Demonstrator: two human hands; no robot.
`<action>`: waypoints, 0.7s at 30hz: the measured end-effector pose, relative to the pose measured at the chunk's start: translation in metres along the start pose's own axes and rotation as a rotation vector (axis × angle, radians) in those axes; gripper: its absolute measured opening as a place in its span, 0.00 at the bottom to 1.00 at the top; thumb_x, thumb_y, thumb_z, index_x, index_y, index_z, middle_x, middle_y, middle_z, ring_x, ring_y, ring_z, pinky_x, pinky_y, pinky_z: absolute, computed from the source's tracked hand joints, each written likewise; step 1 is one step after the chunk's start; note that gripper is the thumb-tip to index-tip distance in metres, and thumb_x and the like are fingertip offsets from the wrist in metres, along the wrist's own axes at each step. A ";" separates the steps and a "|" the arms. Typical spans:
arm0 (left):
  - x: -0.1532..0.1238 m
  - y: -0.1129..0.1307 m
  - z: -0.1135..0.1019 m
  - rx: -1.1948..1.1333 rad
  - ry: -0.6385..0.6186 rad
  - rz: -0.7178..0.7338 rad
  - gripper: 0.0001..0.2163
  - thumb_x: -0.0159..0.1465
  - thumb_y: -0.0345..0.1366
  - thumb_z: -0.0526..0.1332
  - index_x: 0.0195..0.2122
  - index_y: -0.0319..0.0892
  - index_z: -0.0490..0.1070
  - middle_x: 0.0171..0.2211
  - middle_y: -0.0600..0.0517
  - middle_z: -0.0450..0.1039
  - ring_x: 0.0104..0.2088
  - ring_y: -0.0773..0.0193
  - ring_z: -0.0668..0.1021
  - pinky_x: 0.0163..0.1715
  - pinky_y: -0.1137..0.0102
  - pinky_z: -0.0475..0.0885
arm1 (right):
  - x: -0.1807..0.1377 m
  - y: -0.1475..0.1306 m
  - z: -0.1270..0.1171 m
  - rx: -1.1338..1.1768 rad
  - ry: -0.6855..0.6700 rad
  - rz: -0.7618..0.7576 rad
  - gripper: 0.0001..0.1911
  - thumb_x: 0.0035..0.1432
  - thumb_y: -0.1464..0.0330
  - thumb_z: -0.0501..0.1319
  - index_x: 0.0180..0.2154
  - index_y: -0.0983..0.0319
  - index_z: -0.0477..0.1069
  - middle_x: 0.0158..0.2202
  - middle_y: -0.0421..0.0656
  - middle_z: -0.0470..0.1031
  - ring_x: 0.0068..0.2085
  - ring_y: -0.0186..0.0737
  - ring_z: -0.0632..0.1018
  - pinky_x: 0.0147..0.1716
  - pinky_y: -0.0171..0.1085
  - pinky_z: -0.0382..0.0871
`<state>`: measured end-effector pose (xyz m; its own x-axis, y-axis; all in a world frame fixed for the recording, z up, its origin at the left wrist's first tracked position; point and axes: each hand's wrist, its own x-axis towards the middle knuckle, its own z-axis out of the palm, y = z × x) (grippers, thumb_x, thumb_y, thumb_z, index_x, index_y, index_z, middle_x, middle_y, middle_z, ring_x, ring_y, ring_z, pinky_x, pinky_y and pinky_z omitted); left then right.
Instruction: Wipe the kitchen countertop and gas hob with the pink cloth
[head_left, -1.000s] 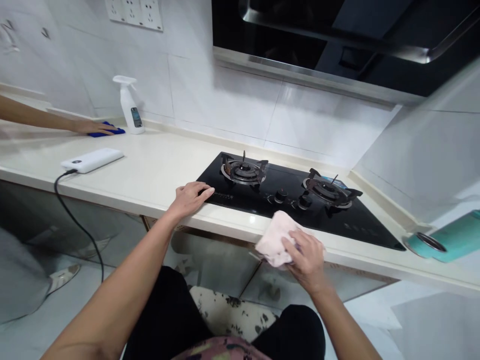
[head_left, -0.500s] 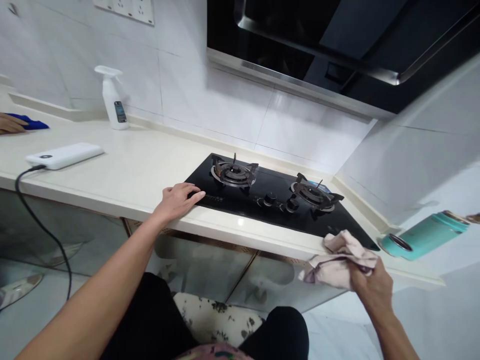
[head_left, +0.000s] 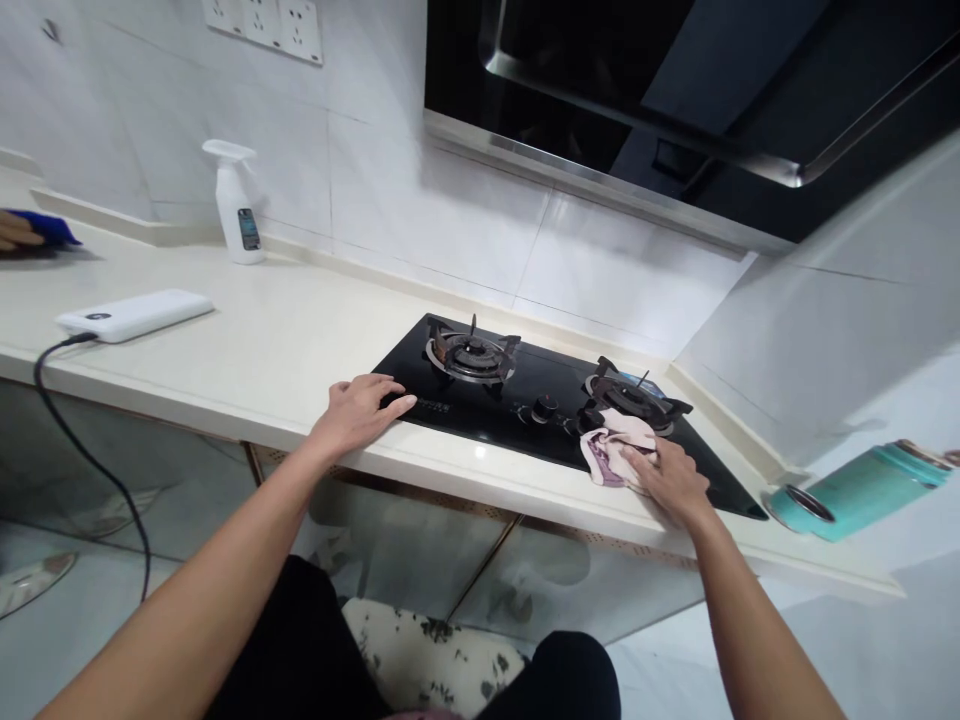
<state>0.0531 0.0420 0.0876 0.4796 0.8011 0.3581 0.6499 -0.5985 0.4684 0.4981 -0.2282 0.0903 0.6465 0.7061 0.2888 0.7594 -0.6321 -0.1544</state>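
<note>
My left hand rests open on the front left of a black glass gas hob, its fingertips on the glass and holding nothing. My right hand presses a crumpled pale pink cloth onto the glass, just in front of the right burner. The left burner has a dark iron grate, and control knobs sit between the burners. At the far left, a co-worker's hand lies on a blue cloth.
A white spray bottle stands against the tiled wall on the cream countertop. A white power bank trails a black cable over the edge. A teal flask lies on its side at right, below a black range hood.
My right hand and the pink cloth have swung from the hob's right front corner back to the left, onto the glass. My left hand stays on the hob. The co-worker's hand sits further left in view.
</note>
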 end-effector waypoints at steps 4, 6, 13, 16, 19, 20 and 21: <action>-0.002 0.002 0.000 0.024 -0.003 0.012 0.27 0.69 0.61 0.52 0.53 0.50 0.80 0.64 0.43 0.74 0.68 0.43 0.69 0.68 0.44 0.53 | 0.022 -0.010 -0.002 -0.098 -0.127 0.024 0.41 0.62 0.38 0.53 0.65 0.57 0.70 0.66 0.56 0.70 0.64 0.69 0.71 0.59 0.64 0.66; -0.003 0.004 -0.002 0.024 -0.011 0.009 0.28 0.69 0.61 0.52 0.53 0.49 0.80 0.65 0.43 0.73 0.68 0.43 0.68 0.68 0.45 0.53 | 0.039 -0.021 -0.004 -0.149 -0.158 0.037 0.35 0.65 0.44 0.54 0.65 0.55 0.71 0.65 0.55 0.72 0.62 0.66 0.73 0.57 0.61 0.68; -0.006 0.005 -0.004 0.031 -0.035 0.017 0.28 0.70 0.60 0.52 0.57 0.47 0.78 0.66 0.42 0.71 0.69 0.43 0.67 0.69 0.44 0.51 | 0.049 -0.042 0.005 -0.246 -0.068 -0.056 0.28 0.71 0.57 0.51 0.66 0.62 0.68 0.60 0.61 0.74 0.59 0.62 0.76 0.56 0.56 0.69; -0.008 0.002 -0.002 0.025 -0.041 0.036 0.29 0.70 0.61 0.52 0.57 0.47 0.77 0.67 0.42 0.71 0.70 0.43 0.67 0.69 0.43 0.50 | 0.044 -0.031 0.003 -0.309 -0.083 -0.195 0.27 0.72 0.56 0.53 0.64 0.64 0.69 0.55 0.59 0.78 0.55 0.57 0.79 0.54 0.48 0.70; -0.009 0.000 -0.001 0.026 -0.030 0.056 0.28 0.70 0.61 0.52 0.57 0.48 0.78 0.67 0.42 0.70 0.70 0.43 0.66 0.69 0.44 0.52 | 0.055 -0.026 -0.004 -0.332 -0.181 -0.198 0.26 0.72 0.56 0.52 0.64 0.61 0.69 0.54 0.57 0.80 0.54 0.56 0.81 0.50 0.46 0.71; -0.009 0.000 0.000 0.028 -0.023 0.061 0.28 0.70 0.61 0.53 0.57 0.48 0.78 0.67 0.42 0.70 0.70 0.42 0.67 0.69 0.45 0.53 | 0.062 -0.028 -0.006 -0.336 -0.216 -0.190 0.25 0.72 0.57 0.52 0.64 0.60 0.70 0.54 0.57 0.81 0.53 0.57 0.82 0.49 0.47 0.72; -0.009 0.000 0.000 0.031 -0.016 0.066 0.28 0.70 0.61 0.53 0.57 0.48 0.78 0.67 0.42 0.70 0.69 0.42 0.67 0.68 0.45 0.54 | 0.070 -0.031 -0.008 -0.340 -0.243 -0.188 0.25 0.72 0.59 0.53 0.64 0.60 0.70 0.53 0.56 0.81 0.53 0.57 0.82 0.48 0.47 0.72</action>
<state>0.0487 0.0347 0.0839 0.5310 0.7601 0.3745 0.6345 -0.6496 0.4189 0.5196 -0.1619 0.1229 0.5290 0.8474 0.0454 0.8242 -0.5258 0.2105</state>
